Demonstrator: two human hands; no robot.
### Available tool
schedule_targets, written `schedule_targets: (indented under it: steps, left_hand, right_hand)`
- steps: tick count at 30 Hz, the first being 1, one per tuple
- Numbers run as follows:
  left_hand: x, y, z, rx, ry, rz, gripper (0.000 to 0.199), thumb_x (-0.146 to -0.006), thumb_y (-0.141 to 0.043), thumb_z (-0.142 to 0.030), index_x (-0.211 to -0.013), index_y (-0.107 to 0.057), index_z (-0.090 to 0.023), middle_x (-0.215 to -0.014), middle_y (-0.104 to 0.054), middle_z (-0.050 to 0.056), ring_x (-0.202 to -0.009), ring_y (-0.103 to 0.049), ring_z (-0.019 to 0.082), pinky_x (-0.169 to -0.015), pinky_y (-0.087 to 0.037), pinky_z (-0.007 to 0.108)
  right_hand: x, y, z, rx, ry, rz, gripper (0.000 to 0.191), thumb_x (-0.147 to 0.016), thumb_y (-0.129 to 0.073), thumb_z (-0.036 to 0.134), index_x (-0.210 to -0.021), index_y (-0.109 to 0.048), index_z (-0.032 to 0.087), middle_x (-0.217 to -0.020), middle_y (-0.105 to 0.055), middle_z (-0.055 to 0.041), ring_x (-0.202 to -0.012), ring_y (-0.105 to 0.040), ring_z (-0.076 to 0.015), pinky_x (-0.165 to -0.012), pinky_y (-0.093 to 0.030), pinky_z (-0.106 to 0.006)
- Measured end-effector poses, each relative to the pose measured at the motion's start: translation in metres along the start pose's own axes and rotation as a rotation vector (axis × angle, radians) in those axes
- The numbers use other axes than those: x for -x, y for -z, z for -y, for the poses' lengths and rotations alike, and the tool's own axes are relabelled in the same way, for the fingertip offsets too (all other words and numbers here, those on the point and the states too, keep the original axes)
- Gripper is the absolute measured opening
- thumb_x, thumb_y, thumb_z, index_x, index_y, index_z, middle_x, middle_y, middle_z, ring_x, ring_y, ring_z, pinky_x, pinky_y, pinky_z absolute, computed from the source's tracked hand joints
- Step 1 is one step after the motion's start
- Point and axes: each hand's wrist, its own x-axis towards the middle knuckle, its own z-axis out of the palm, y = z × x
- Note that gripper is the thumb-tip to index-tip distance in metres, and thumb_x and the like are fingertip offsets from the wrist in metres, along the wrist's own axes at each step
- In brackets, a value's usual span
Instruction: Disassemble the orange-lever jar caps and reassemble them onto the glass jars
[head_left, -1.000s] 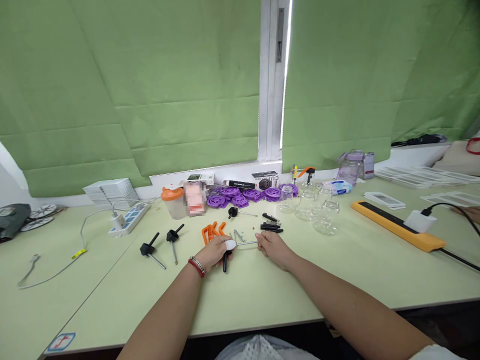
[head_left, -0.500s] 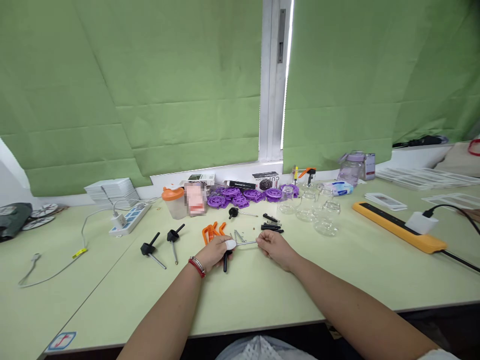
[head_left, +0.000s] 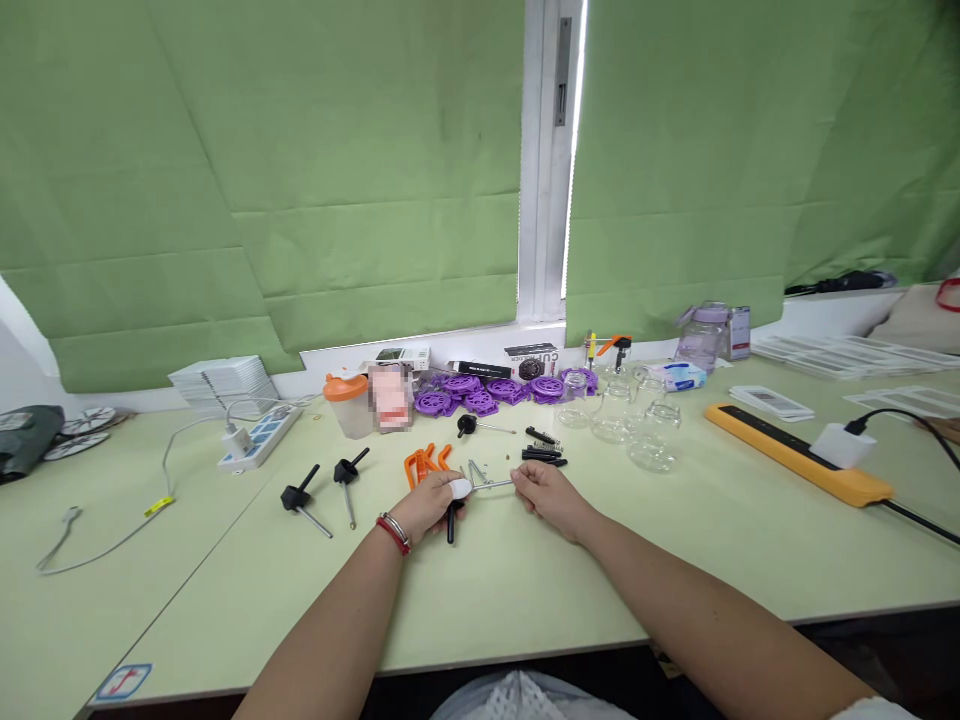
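Note:
My left hand is closed round a black plastic part with a metal rod; a black handle sticks out below its fingers. Something white covers the thumb. With its fingertips my right hand pinches the rod's far end, which is hidden. Orange plastic levers and loose metal screws or pins lie just beyond the left hand. Black pieces and springs are beyond the right. Two similar black parts with rods rest to the left, and another black part lies farther back.
Purple plastic discs are heaped at the back, beside an orange-lidded cup. Clear glass jars or domes stand right of centre. A white power strip is at left, a yellow one at right. The table's front edge is near me.
Both hands stay almost in place on the black part and its rod. My right fingertips have shifted very slightly. Nothing else has visibly moved.

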Motion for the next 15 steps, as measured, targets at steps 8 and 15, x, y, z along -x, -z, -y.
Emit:
schedule_targets:
  steps: [8, 15]
  left_hand:
    - [-0.001, 0.0, 0.001, -0.035, 0.028, -0.013, 0.031, -0.077, -0.049, -0.047, -0.076, -0.055, -0.017, -0.065, -0.057, 0.005, -0.046, -0.043, 0.01, -0.055, -0.039, 0.032]
    - [-0.003, 0.001, 0.006, -0.013, -0.004, 0.005, 0.028, -0.079, -0.047, -0.044, -0.076, -0.053, -0.017, -0.064, -0.057, 0.004, -0.041, -0.036, 0.006, -0.05, -0.036, 0.026]
  right_hand:
    - [-0.002, 0.002, -0.004, -0.055, -0.001, 0.032, 0.024, -0.075, -0.058, 0.04, -0.073, -0.046, 0.019, -0.059, -0.046, 0.006, -0.048, -0.041, -0.0074, -0.045, -0.03, -0.021]
    - [-0.004, 0.001, -0.008, 0.046, -0.006, 0.025, 0.038, -0.083, -0.045, 0.051, -0.064, -0.047, 0.018, -0.048, -0.044, 0.0045, -0.044, -0.036, -0.008, -0.046, -0.029, -0.022]
